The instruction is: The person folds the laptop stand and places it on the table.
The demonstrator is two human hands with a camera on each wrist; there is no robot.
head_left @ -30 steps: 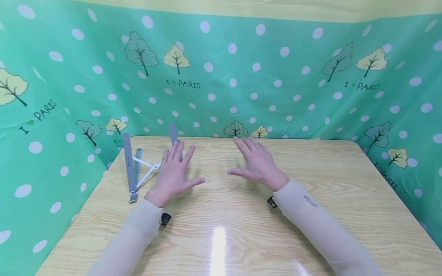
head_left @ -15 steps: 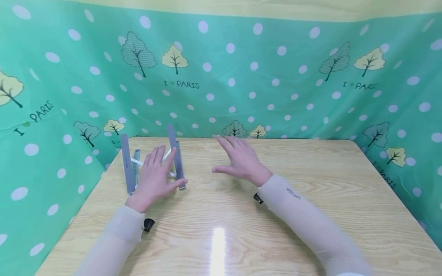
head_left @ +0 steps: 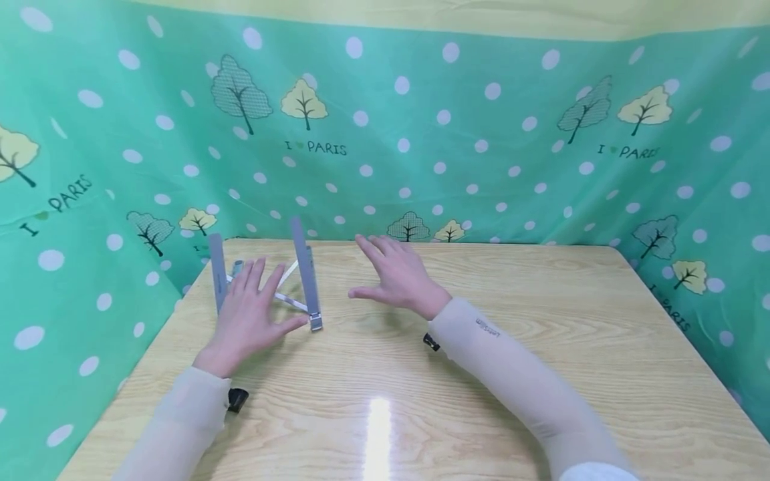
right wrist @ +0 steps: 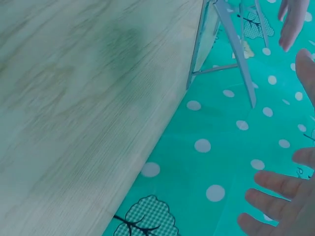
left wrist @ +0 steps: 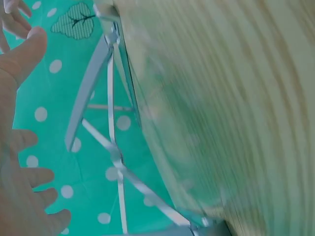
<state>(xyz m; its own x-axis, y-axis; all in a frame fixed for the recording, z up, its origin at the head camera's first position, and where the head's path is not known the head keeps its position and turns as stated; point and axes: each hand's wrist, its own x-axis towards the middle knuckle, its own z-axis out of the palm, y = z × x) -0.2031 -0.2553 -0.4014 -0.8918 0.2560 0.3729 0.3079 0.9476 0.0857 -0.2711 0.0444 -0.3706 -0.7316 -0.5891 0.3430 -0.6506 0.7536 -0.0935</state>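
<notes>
A grey folding laptop stand [head_left: 305, 267] with crossed metal bars stands unfolded at the far left of the table. My left hand [head_left: 249, 314] is held over its near side, fingers spread, and covers part of its left arm in the head view. Whether the left fingers touch the stand I cannot tell; the left wrist view shows a gap between them and the stand [left wrist: 91, 88]. To the right of the stand, my right hand [head_left: 397, 277] hovers above the table with straight, parted fingers, holding nothing. The stand [right wrist: 234, 44] also shows in the right wrist view.
The wooden table [head_left: 481, 387] reaches back to a green dotted curtain [head_left: 385, 120], which also hangs along the left and right sides. A bright light reflection lies on the table's near middle.
Both hands have moved left. The left hand has come in front of the stand's left arm, uncovering the right arm; the right hand has drawn nearer to the stand. The stand looks unmoved.
</notes>
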